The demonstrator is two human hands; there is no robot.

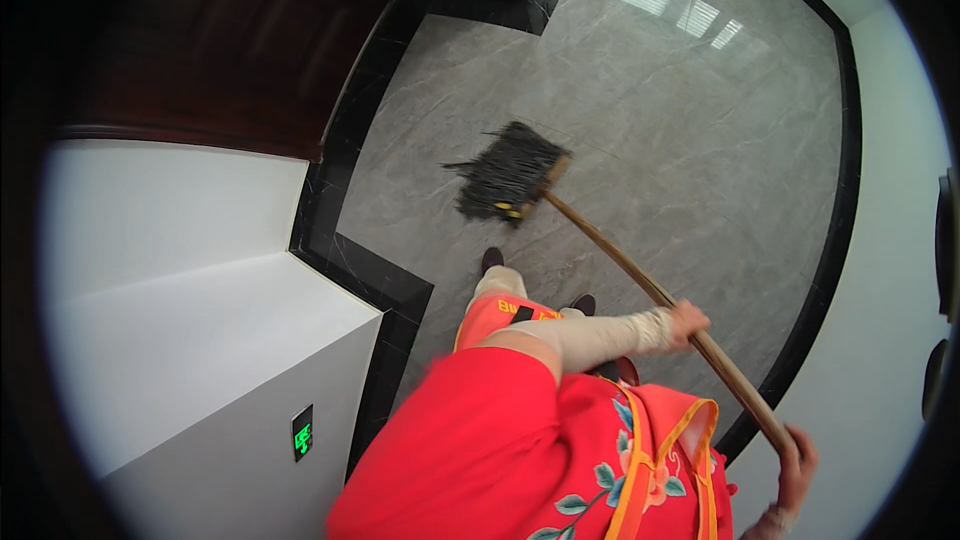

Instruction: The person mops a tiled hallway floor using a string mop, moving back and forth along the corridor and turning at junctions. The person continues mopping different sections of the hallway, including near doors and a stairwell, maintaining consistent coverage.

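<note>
A mop with a wooden handle (pixel 615 251) slants down from the middle of the view to the lower right. Its head of dark grey strands (pixel 506 172) lies on the grey floor in front of my feet, slightly blurred, with a small yellow mark near one edge. My left hand (pixel 686 324) is closed around the handle's middle part, the forearm covered by a light sleeve. Lower right, my right hand (pixel 799 461) grips the handle near its upper end.
Glossy grey tile floor (pixel 712 142) has a black border (pixel 847 165) along the walls. A dark wooden door (pixel 247 52) stands upper left. White wall corners jut in at left and top. A green exit sign (pixel 302 433) is on the lower left wall. Dark objects sit at the far right.
</note>
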